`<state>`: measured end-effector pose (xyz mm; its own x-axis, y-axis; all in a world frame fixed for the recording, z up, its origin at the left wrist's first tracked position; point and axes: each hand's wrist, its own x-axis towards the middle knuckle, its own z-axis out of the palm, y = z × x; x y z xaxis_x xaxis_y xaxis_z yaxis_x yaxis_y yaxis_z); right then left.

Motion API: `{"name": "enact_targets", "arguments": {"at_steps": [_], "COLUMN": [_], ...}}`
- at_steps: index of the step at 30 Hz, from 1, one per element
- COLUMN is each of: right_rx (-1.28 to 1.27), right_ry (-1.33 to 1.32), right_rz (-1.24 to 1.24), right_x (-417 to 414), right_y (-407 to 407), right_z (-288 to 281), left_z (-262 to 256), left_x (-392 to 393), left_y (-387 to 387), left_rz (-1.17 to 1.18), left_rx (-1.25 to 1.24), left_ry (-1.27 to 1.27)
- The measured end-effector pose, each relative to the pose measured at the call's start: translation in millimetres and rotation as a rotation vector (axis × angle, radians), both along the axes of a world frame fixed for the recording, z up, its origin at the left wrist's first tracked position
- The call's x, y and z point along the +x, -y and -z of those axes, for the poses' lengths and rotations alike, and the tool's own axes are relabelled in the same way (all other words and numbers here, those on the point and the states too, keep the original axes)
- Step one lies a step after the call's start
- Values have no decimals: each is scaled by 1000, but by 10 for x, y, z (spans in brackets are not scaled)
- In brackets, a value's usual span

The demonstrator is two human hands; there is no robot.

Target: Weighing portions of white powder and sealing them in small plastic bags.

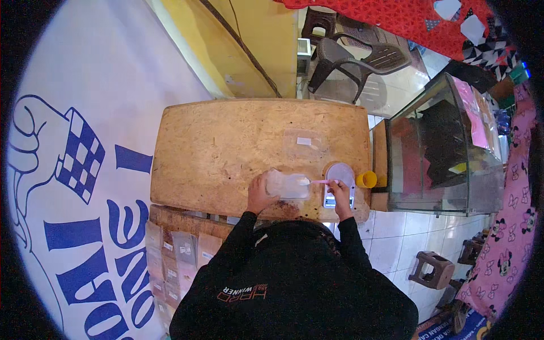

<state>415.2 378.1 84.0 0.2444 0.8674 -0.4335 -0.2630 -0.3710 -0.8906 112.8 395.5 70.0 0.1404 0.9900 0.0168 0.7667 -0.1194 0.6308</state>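
Note:
My left hand (260, 193) grips the left end of a clear plastic bag (291, 185) that lies on the wooden table and looks whitish inside. In my right hand (340, 196) is a pink spoon (321, 181), held by its handle over a digital kitchen scale (340, 171). The spoon's tip reaches left to the right part of the bag, where something white shows; whether it is inside the bag is hard to tell. Farther back lies a second clear plastic bag (289, 146) with a white label.
Right of the scale stands a yellow cup (366, 179) at the edge of the wooden table (212, 140). Beyond it is a glass display case (442, 170). Several labelled packets (185, 248) sit low at left. A banner (106, 85) hangs at far left, and a plastic chair (357, 59) stands behind.

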Motion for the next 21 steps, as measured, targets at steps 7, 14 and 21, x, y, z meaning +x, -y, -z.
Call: {"name": "enact_targets", "arguments": {"at_steps": [7, 14, 21], "right_rx": [56, 349, 687], "right_ry": [-30, 263, 668], "right_rz": [-55, -345, -489], "right_x": [-51, -347, -326], "right_y": [-179, -190, -144], "right_z": [-415, -666, -936], "left_z": [-64, -143, -126], "left_x": [113, 262, 280], "left_y": [46, 112, 260], "left_rz": [27, -28, -106], "left_rx": [-7, -42, 58], "left_ry": [-248, -173, 10]}}
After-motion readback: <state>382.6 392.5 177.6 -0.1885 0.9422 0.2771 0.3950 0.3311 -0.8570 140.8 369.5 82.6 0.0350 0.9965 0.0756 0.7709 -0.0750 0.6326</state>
